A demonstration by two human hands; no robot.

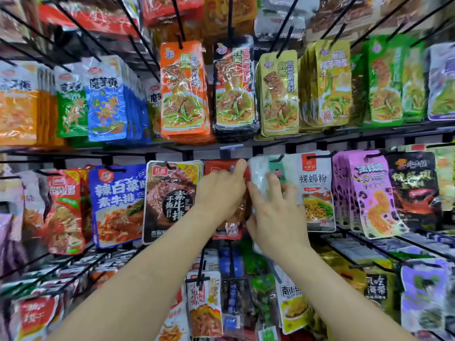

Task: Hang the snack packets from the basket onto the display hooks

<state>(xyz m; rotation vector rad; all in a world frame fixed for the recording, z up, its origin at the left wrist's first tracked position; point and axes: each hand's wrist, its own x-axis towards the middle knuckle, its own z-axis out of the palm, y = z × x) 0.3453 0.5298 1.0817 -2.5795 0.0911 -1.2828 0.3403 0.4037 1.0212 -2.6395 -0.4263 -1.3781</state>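
– Your forearms (138, 286) are nearest, one from the lower left and one from the lower right. Both reach to the middle row of the rack.

– And what is each hand doing?

– Your left hand (219, 193) lies on a red packet (215, 166). Its index finger (240, 168) is stretched up to the top right corner of that packet. The other fingers are bent and hidden behind the knuckles, so I cannot tell if you pinch the packet or only press it. Your right hand (275, 215) is just beside it, with the fingers spread and laid flat on a white packet (258, 175) that has a green label.

– Where exactly is the red packet?

– It is in the middle row, far from you against the rack. It sits between a dark packet (170, 200) with a round black label at left and the white packet at right. Its top is at the height of the hooks, under a small pale tag (230, 147). If it hangs on a hook I cannot tell, because your hand covers it. Right of the white packet hang a noodle packet (317, 193) and a purple packet (369, 193). In the row above, black hooks (178, 18) carry an orange packet (183, 89).
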